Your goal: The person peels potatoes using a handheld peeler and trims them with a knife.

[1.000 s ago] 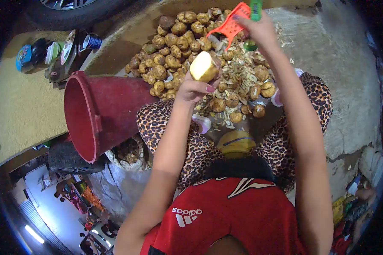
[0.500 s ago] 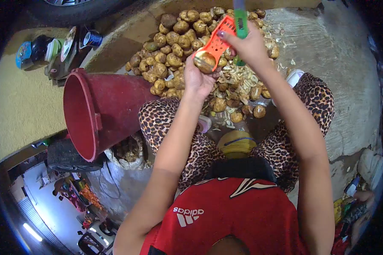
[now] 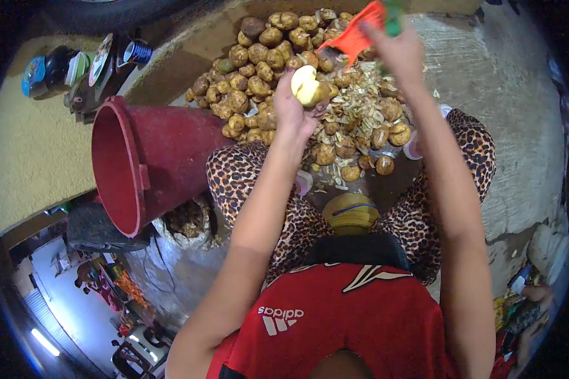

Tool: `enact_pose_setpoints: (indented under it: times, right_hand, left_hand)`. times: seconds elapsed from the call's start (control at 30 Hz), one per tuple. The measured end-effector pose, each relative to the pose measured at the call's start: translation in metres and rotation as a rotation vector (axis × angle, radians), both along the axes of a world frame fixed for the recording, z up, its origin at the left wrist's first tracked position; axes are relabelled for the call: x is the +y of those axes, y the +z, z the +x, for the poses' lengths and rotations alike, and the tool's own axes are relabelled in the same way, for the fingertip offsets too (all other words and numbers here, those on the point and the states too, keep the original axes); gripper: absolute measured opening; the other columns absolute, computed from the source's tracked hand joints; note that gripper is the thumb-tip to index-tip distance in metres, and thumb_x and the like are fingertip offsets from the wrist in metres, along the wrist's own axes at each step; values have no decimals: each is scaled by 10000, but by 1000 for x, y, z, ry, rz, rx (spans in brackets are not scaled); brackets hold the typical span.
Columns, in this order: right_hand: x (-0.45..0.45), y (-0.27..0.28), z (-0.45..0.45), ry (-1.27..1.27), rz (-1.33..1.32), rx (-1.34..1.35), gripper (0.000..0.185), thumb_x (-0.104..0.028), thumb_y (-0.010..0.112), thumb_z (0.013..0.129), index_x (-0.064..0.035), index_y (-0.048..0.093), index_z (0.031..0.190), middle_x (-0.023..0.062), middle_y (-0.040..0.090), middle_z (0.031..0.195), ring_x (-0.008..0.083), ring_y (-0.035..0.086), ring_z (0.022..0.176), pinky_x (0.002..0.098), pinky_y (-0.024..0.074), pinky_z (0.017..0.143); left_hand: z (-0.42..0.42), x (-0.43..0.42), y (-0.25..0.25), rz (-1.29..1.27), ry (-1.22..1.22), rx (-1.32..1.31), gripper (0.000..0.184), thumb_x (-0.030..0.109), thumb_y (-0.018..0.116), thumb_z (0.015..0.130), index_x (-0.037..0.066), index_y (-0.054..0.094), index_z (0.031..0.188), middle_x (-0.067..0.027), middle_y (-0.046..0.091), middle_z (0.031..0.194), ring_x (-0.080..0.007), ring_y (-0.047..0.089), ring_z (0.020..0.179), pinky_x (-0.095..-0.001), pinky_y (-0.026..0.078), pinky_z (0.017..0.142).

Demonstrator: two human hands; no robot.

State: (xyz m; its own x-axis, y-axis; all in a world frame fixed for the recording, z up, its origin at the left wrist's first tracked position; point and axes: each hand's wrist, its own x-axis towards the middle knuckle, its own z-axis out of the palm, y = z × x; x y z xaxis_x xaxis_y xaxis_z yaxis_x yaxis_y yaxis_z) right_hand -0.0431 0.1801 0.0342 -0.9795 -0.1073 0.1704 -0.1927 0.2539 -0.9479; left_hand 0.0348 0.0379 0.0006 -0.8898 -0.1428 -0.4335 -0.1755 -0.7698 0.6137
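Observation:
My left hand (image 3: 289,112) is wrapped round a potato (image 3: 307,86) from below. Pale yellow flesh shows on much of the potato, and brown skin remains on its right side. Up and to the right, my right hand (image 3: 401,54), smeared by motion, grips an orange peeler (image 3: 355,36) with a wide slotted body. A green piece (image 3: 393,18) shows by the same hand; whether it is a separate tool I cannot tell. The peeler is apart from the potato. Beneath both hands lie unpeeled potatoes (image 3: 259,63) and a scatter of peelings (image 3: 365,112).
A red bucket (image 3: 177,136) lies tilted at my left, its mouth facing left. Below it sits a white sack (image 3: 189,227) with brown contents. A blue mug (image 3: 137,53) stands on the ledge (image 3: 25,145). Between my legs is a yellow round object (image 3: 351,211). People show at the lower left.
My right hand has swung the peeler up and right, off the potato. The potato's pale, peeled face now shows, while my left hand stays nearly in place.

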Motion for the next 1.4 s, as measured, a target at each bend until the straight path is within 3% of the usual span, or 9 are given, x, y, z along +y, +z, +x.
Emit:
enact_pose_setpoints:
  times: [0.17,0.3,0.6,0.73,0.87,0.97,1.0,1.2,1.4]
  right_hand:
    - [8,26,-2,-13,-119,-176,218,-212,700,749,-41,574,794,-7,555,595,60,483,479,220,373,438]
    - [-12,-5,11,76,-6,126,258,-202,703,742,-36,567,885,-11,552,609,76,500,484,224,399,448]
    - [0,2,2,70,-75,-104,261,-211,713,733,-42,548,842,7,555,608,81,492,451,232,398,420]
    - [19,-15,-29,-142,76,103,267,-221,709,740,-45,529,829,-3,537,601,74,466,456,234,388,414]
    - [26,-23,-33,-83,-198,-231,263,-217,694,751,-26,555,864,15,588,660,82,527,520,235,421,462]
    - [12,12,-7,-111,-27,-63,267,-220,685,759,-21,555,881,19,597,678,79,538,542,233,428,484]
    - [11,10,-14,-183,147,485,291,-218,682,763,-9,551,917,12,591,664,72,526,531,236,427,473]
    - [16,-1,-12,-7,-113,-108,277,-228,730,703,-42,559,818,22,575,624,91,533,471,261,436,453]
    - [-15,-15,21,98,-107,-207,322,-220,721,715,-20,543,893,45,578,665,109,547,496,259,443,450]
  left_hand:
    - [4,-10,-10,-25,-54,46,308,346,362,909,97,538,952,-49,593,746,-154,561,564,-264,397,400]
    - [3,2,-1,-96,67,-69,313,363,367,914,108,542,960,-40,617,802,-149,598,633,-277,447,468]
    - [1,12,7,-105,143,-103,327,337,346,916,63,521,951,-79,587,745,-166,558,552,-270,413,430]
    - [8,-14,-10,188,-304,122,376,372,349,892,40,527,891,-105,551,683,-171,431,426,-262,328,358]
    - [8,-9,-6,144,-206,-16,468,481,371,888,40,524,876,-128,558,656,-190,512,461,-259,378,349]
    - [7,-3,15,119,-149,-24,479,502,395,879,39,517,884,-143,582,696,-215,585,517,-258,470,388]
    - [6,-6,12,126,-176,32,438,471,425,877,42,511,909,-157,603,770,-234,616,546,-260,525,440]
    - [1,-12,-9,190,-85,-49,380,402,434,887,42,516,979,-139,612,876,-246,631,676,-302,547,554]
    - [0,-4,-4,189,80,-156,323,414,429,875,142,570,978,-32,621,912,-185,567,838,-341,426,672]
